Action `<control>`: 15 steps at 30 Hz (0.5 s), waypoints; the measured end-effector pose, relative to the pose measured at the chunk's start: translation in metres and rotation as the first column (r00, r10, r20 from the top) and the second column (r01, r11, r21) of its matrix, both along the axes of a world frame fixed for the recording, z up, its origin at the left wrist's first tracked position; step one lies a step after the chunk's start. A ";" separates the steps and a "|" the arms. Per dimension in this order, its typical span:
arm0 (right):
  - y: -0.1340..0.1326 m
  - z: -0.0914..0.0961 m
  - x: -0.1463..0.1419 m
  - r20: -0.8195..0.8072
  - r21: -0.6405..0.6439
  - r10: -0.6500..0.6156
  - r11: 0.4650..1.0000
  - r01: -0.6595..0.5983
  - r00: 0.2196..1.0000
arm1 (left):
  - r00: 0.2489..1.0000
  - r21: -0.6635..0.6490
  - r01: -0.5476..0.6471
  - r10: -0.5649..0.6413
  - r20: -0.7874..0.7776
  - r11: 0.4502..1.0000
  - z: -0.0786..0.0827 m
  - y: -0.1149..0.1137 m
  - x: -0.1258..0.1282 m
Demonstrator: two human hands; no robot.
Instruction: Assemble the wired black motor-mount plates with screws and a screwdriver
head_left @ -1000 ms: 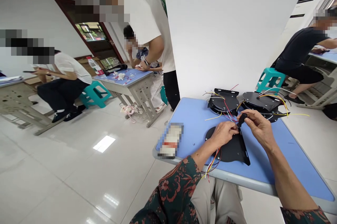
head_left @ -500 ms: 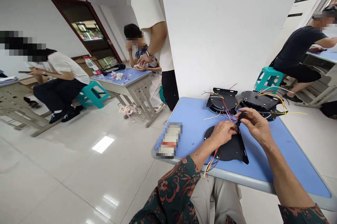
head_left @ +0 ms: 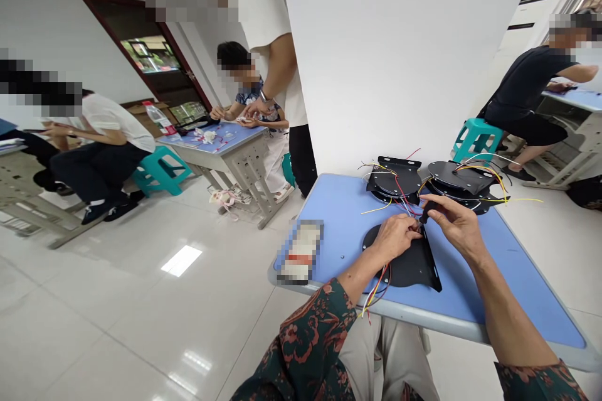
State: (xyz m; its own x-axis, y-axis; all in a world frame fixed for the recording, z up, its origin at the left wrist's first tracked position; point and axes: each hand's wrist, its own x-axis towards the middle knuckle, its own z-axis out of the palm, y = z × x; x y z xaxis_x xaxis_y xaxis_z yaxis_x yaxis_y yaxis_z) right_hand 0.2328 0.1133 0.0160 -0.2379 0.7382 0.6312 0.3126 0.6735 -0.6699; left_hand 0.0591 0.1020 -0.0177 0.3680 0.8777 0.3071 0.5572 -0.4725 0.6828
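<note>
A black metal plate with a rounded side and a slotted, bent edge (head_left: pixel 411 269) lies on the blue table before me. My left hand (head_left: pixel 396 236) rests over its upper part, fingers pinched together near the bent edge; what they hold is too small to make out. My right hand (head_left: pixel 455 223) grips the black handle of a screwdriver (head_left: pixel 426 210), tilted with its tip down by my left fingertips. Red, white, yellow and dark wires (head_left: pixel 374 294) come out below my left wrist and hang over the table's front edge.
Behind my hands stand two stacks of similar black plates with loose wires, a left stack (head_left: pixel 394 180) and a right stack (head_left: pixel 463 180). A blurred phone-shaped object (head_left: pixel 301 251) lies at the table's left edge, a small screw (head_left: pixel 342 257) near it. Other people sit and stand nearby.
The screwdriver has tilted slightly and sits a little lower in my right hand. My left hand keeps its place on the plate. The whole view has shifted slightly.
</note>
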 end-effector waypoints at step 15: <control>-0.003 0.002 -0.001 0.029 0.011 -0.069 0.998 0.068 0.997 | 0.999 -0.020 -0.011 0.011 0.032 1.000 0.004 -0.001 -0.001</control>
